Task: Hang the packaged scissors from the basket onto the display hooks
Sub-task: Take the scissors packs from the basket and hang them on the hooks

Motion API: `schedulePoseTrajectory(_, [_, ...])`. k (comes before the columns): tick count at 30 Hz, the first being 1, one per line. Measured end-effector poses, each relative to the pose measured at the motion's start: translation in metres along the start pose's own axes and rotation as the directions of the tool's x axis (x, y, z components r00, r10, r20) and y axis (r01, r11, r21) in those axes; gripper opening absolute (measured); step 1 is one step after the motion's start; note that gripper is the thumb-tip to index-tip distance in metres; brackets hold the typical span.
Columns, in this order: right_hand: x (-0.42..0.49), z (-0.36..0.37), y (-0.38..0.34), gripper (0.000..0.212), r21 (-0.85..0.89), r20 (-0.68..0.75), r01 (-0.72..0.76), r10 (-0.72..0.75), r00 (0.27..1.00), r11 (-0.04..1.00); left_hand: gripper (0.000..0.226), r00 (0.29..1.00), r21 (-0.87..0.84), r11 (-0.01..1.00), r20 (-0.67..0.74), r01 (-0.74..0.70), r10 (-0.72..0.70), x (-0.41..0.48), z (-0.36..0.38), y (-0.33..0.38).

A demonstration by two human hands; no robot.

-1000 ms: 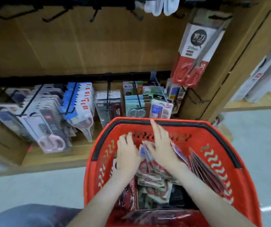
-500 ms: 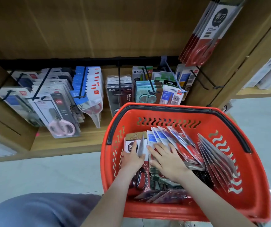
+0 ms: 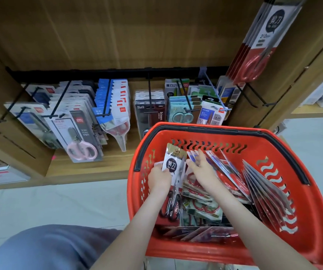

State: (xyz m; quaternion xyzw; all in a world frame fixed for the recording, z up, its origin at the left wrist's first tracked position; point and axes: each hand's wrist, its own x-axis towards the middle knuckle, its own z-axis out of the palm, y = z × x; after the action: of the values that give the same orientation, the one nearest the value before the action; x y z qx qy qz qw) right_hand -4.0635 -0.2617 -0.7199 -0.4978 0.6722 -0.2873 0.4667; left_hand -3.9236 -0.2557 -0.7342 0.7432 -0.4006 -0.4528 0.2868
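- Item: black-label scissors pack (image 3: 173,166), one of many in the red basket (image 3: 312,211). It is standing close to the basket's left wall, gold header uppermost and scissor handles sinking into the loose stock below.
- Left hand (image 3: 159,179): is gripping this pack by its left edge, about midway along the card, with fingers curling round it. How the fingers are lying behind the card cannot be told.
- Right hand (image 3: 201,170): is lying just beside the pack on its right, fingers straight and spread. It is pressing on the fanned packs (image 3: 227,178) and holding nothing.
- Long axis: is running away from the person towards the shelf. The header end is pointing at the shelf and the handle end is lying nearest the wrists. The hang hole is too small to make out.
- Display hooks (image 3: 106,98): are projecting from the black rail (image 3: 117,72), beyond the basket's far rim and above it. From the hands they are lying ahead and upward, the fuller ones off to the left. Most are carrying hanging packs (image 3: 82,137); one hook at the right end (image 3: 268,104) appears to be bare.
- Nearer hand: the left, which has the pack in hand. The coming move is probably calling for a lift up and forward over the far rim, header leading.
- Remaining stock: many packs are lying in the basket, so the task is looking far from finished.
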Motion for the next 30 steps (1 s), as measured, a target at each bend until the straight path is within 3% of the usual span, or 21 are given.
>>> schedulePoseTrajectory(3, [0.005, 0.0, -0.009, 0.064, 0.152, -0.042, -0.091, 0.099, 0.994, 0.984, 0.023, 0.998, -0.138, 0.989, -0.041, -0.049, 0.043, -0.007, -0.013, 0.011])
schedulePoseTrajectory(5, [0.004, 0.001, -0.015, 0.049, 0.242, -0.024, -0.093, 0.102, 0.995, 0.966, 0.024, 0.995, -0.221, 0.971, -0.04, -0.094, 0.087, -0.013, -0.023, 0.022])
schedulePoseTrajectory(8, [-0.002, 0.0, -0.032, 0.016, 0.321, -0.091, -0.013, 0.045, 0.995, 0.947, 0.019, 0.989, -0.317, 0.938, 0.015, -0.138, 0.15, -0.018, -0.035, 0.037])
schedulePoseTrajectory(12, [-0.011, -0.016, -0.065, 0.005, 0.423, -0.193, 0.153, -0.076, 0.978, 0.893, 0.016, 0.968, -0.436, 0.885, 0.105, -0.163, 0.23, -0.025, -0.051, 0.061])
schedulePoseTrajectory(19, [-0.015, -0.064, -0.094, 0.024, 0.524, -0.235, 0.212, -0.099, 0.967, 0.825, 0.018, 0.891, -0.519, 0.832, 0.259, -0.198, 0.373, -0.049, -0.069, 0.113])
schedulePoseTrajectory(25, [-0.017, -0.134, -0.118, 0.021, 0.558, -0.378, 0.304, -0.089, 0.921, 0.772, 0.019, 0.897, -0.538, 0.786, 0.116, -0.304, 0.427, -0.057, -0.072, 0.173])
schedulePoseTrajectory(27, [-0.019, -0.157, -0.126, 0.028, 0.551, -0.416, 0.343, -0.106, 0.903, 0.76, 0.02, 0.89, -0.539, 0.774, 0.093, -0.333, 0.447, -0.058, -0.07, 0.193])
schedulePoseTrajectory(30, [-0.023, -0.185, -0.141, 0.021, 0.514, -0.486, 0.432, -0.163, 0.858, 0.741, 0.02, 0.863, -0.542, 0.75, 0.086, -0.38, 0.499, -0.059, -0.062, 0.219])
